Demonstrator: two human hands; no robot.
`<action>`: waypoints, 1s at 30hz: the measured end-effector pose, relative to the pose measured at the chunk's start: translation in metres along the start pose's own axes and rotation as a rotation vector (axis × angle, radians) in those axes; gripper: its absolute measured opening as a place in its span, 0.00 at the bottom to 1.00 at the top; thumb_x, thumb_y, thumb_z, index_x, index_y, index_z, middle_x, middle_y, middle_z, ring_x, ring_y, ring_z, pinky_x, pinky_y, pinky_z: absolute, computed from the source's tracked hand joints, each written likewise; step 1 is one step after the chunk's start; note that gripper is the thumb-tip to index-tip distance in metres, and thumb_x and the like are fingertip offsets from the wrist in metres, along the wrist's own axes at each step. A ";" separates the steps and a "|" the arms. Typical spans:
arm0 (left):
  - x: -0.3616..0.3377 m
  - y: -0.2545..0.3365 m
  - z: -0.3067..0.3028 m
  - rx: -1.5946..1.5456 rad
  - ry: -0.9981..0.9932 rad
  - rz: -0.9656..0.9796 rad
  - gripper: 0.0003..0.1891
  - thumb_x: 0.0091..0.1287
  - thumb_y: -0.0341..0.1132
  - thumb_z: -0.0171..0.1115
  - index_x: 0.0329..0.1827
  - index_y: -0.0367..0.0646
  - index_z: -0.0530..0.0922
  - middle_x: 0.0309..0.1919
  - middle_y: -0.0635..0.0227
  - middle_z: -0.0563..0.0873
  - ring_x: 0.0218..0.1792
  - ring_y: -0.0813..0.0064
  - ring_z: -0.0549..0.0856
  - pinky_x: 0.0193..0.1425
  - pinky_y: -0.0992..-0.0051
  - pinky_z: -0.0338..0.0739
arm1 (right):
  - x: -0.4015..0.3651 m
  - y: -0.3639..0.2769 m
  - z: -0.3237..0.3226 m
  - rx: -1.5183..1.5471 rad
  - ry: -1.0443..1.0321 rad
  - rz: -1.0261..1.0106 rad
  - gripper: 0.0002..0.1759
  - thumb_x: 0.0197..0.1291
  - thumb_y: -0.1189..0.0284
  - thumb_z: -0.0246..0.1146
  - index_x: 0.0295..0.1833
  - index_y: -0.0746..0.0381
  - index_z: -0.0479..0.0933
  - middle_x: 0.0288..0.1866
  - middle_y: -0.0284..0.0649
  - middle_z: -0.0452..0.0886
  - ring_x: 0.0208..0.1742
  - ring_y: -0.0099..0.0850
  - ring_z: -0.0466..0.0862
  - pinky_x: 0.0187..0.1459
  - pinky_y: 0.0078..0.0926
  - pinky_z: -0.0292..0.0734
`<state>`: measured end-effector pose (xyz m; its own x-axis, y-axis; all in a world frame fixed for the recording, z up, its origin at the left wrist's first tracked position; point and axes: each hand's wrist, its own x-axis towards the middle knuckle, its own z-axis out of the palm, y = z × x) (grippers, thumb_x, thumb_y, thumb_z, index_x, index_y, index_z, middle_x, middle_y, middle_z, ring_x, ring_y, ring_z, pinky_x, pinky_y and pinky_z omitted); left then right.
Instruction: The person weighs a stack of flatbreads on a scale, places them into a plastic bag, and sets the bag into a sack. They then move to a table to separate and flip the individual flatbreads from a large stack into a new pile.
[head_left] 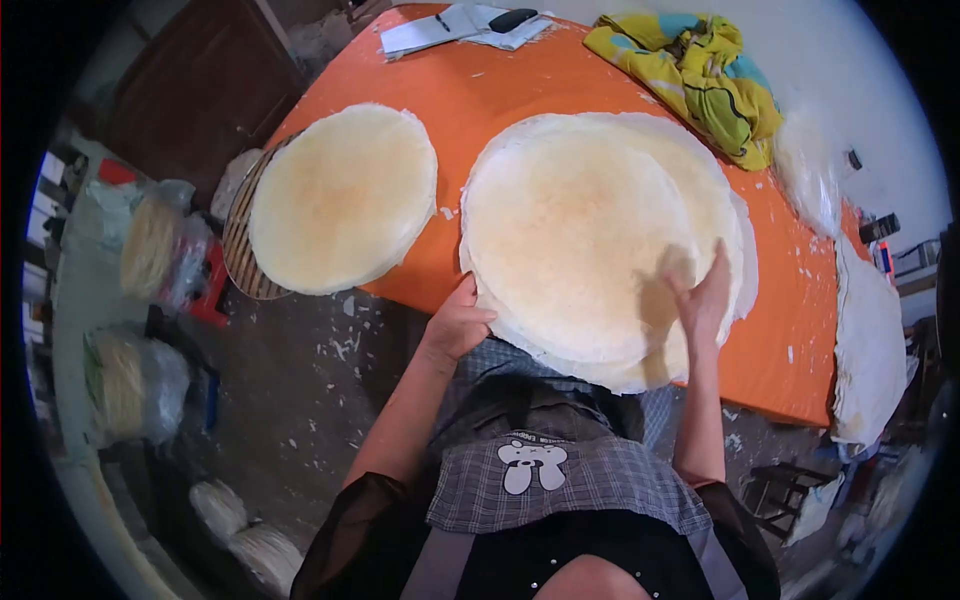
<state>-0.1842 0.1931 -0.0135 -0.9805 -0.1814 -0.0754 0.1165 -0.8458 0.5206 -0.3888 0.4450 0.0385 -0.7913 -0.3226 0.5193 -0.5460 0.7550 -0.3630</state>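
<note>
Large thin round flatbreads (570, 220) lie overlapping in a pile on the orange table (450, 110), directly in front of me. My left hand (462, 318) pinches the pile's lower left edge between thumb and fingers. Over the right part of the pile, my right hand (704, 290) has its thumb and fingers spread, at or just above the surface; whether it touches is unclear. A second stack of round flatbreads (340, 200) rests to the left on a round slatted rack (240, 235), partly past the table edge.
Papers (430, 32) and a dark object (512, 20) lie at the table's far edge. A yellow patterned cloth (715, 95) and clear plastic (808, 180) are at the far right. Bagged goods (130, 385) stand left; a dark stool (785, 495) is lower right.
</note>
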 end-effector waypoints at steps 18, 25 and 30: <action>0.005 0.002 0.026 0.290 0.135 0.094 0.37 0.42 0.15 0.58 0.61 0.37 0.59 0.53 0.63 0.72 0.54 0.69 0.73 0.58 0.71 0.68 | -0.043 -0.106 0.011 0.268 -0.446 -0.659 0.21 0.41 0.81 0.59 0.46 0.67 0.69 0.47 0.49 0.74 0.47 0.45 0.75 0.46 0.36 0.71; 0.013 -0.010 0.019 0.329 0.269 0.132 0.33 0.46 0.16 0.60 0.59 0.36 0.61 0.53 0.61 0.73 0.53 0.69 0.74 0.56 0.70 0.69 | -0.066 -0.102 -0.005 0.261 -0.400 -0.664 0.28 0.37 0.81 0.60 0.52 0.67 0.67 0.52 0.50 0.71 0.48 0.46 0.75 0.47 0.39 0.70; 0.008 0.008 0.029 0.131 0.164 0.026 0.31 0.50 0.20 0.57 0.60 0.36 0.61 0.54 0.61 0.72 0.56 0.68 0.72 0.60 0.68 0.65 | -0.057 -0.085 0.007 0.370 -0.508 -0.320 0.23 0.42 0.80 0.57 0.50 0.68 0.70 0.43 0.52 0.76 0.42 0.43 0.78 0.43 0.35 0.72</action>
<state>-0.1953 0.2000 0.0148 -0.9374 -0.2909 -0.1918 0.1098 -0.7690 0.6298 -0.2992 0.3953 0.0337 -0.5577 -0.7910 0.2518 -0.7598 0.3642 -0.5386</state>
